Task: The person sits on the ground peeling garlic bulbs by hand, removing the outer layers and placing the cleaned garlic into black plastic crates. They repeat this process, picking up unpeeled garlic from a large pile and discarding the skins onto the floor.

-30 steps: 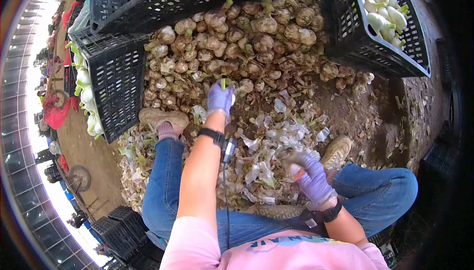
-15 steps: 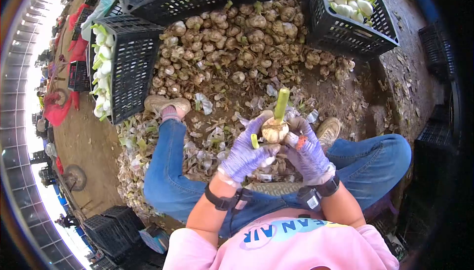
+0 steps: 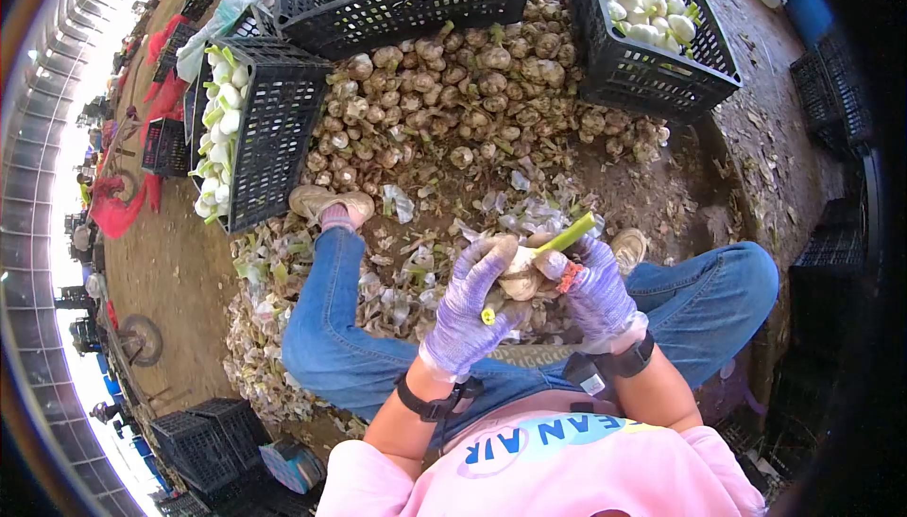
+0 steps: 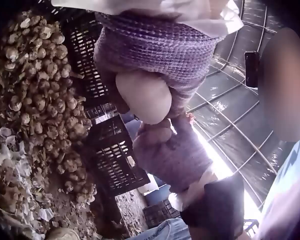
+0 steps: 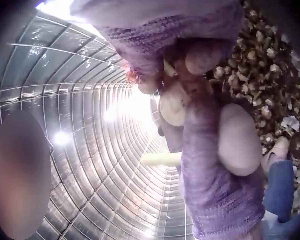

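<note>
My purple-gloved left hand [image 3: 466, 314] curls round a smooth white bulb [image 4: 144, 97] in its palm; this bulb's cut green stem [image 3: 487, 316] pokes out between the fingers. Its fingertips also steady a dirty garlic bulb [image 3: 520, 277] from the left. On the other side my right hand [image 3: 601, 300], with red-orange wrapping at one finger, pinches the same bulb near the base of its green stem [image 3: 570, 232], which tilts up to the right. In the right wrist view the left hand [image 5: 207, 155] faces the right hand's fingers, which hide part of the dirty bulb.
Unpeeled garlic [image 3: 453, 92] lies heaped ahead, with loose skins [image 3: 406, 276] nearer the legs. Black crates holding white bulbs stand at left [image 3: 274, 139], back [image 3: 416, 11] and right [image 3: 652, 77]. A shoe [image 3: 331, 205] rests beside the left crate.
My left hand has come back from the heap to meet my right hand, and both now hold a dirty bulb. Since half a second ago its stem has tipped from upright to the right.
</note>
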